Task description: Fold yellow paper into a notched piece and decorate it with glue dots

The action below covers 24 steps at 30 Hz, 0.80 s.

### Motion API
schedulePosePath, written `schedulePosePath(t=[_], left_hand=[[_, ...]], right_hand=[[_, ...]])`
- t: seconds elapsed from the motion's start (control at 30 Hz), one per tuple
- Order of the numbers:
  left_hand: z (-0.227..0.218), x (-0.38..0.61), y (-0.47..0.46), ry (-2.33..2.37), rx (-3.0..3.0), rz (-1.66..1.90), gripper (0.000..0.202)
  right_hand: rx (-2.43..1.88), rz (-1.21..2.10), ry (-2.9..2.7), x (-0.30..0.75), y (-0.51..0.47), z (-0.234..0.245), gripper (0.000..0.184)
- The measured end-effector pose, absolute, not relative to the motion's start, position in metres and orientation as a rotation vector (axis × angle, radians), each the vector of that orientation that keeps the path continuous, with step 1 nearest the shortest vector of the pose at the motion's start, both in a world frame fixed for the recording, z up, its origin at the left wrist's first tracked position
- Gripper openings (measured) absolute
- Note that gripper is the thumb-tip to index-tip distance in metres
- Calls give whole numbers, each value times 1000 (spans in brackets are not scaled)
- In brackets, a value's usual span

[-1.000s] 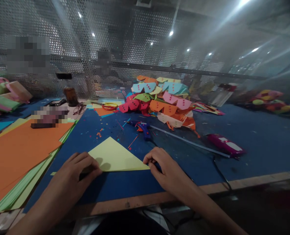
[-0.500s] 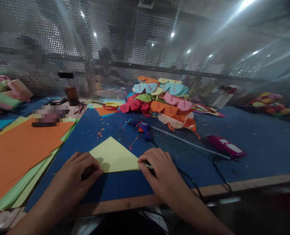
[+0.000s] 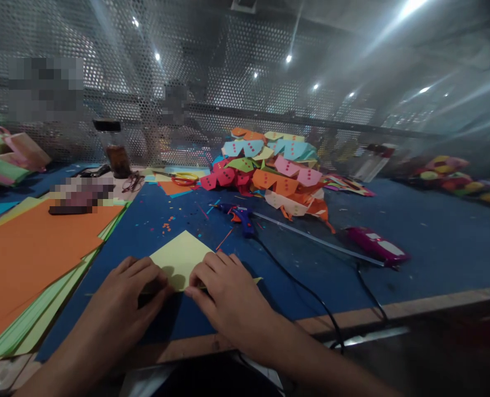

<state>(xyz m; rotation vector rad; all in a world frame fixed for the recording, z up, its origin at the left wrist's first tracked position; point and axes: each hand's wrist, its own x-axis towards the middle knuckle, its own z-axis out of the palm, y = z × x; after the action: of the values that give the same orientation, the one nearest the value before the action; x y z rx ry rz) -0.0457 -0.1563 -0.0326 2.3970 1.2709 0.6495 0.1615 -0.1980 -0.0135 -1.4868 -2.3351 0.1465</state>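
A pale yellow sheet of paper [image 3: 183, 251], folded into a triangle, lies on the blue table top with its peak pointing away from me. My left hand [image 3: 139, 284] is closed at the left part of its near edge, thumb and fingers pinched on the paper. Close beside it, my right hand [image 3: 224, 289] pinches that same near edge around the middle, fingers curled over the paper. The right corner of the sheet sticks out past my right hand; the left corner is mostly covered by my left hand.
Beyond the paper lie a blue glue gun [image 3: 242, 218] with a black cord, a magenta device [image 3: 377, 245] and a pile of folded paper masks [image 3: 281, 171]. Yellow-handled scissors [image 3: 182, 178] rest on paper scraps. Orange sheets [image 3: 42, 253] are stacked at left, near a dark-lidded jar [image 3: 116, 151].
My right hand has slid left along the near edge of the yellow paper, from its right corner to about the middle. My left hand has stayed in place.
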Motion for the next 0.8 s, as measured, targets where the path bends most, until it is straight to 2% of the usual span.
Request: schedulePosePath(t=[0.43, 0.8], left_hand=[[-36, -46, -155, 1336, 2437, 629, 21], [-36, -46, -155, 1396, 2433, 671, 19]], right_hand=[[-1645, 246, -2272, 160, -193, -9, 9], [-1669, 166, -2202, 167, -195, -14, 10]])
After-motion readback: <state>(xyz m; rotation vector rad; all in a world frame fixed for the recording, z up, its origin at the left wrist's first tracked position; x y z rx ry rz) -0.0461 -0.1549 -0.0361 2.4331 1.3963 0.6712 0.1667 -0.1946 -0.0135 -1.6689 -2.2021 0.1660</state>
